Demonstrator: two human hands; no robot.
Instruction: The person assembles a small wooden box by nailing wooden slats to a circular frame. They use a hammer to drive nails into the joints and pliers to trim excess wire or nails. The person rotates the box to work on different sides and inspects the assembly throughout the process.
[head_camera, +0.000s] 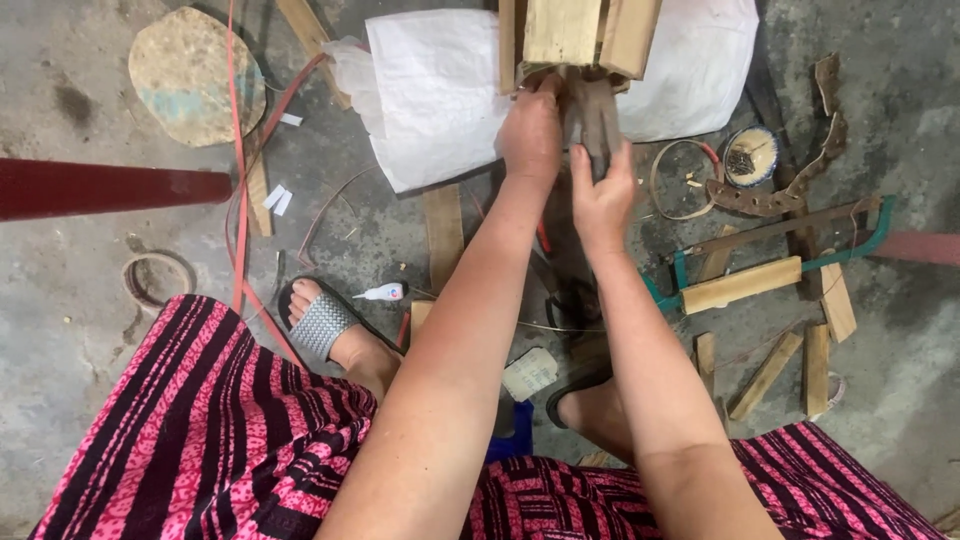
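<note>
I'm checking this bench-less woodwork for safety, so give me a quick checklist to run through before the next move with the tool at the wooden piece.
1. Right hand grip on the dark metal hand tool: ok, fingers closed around its handle.
2. Left hand steadying the pale wooden block assembly: ok, it is pressed against the lower edge.
3. Left fingers away from the tool's head: not ok, they sit right beside it.
4. Tool head seated on the wood: cannot tell, the hands hide it.
5. Feet protected: not ok, open grey woven sandal below the work.
6. Green-framed saw out of the way: ok, lying on the concrete floor to the right.
</note>
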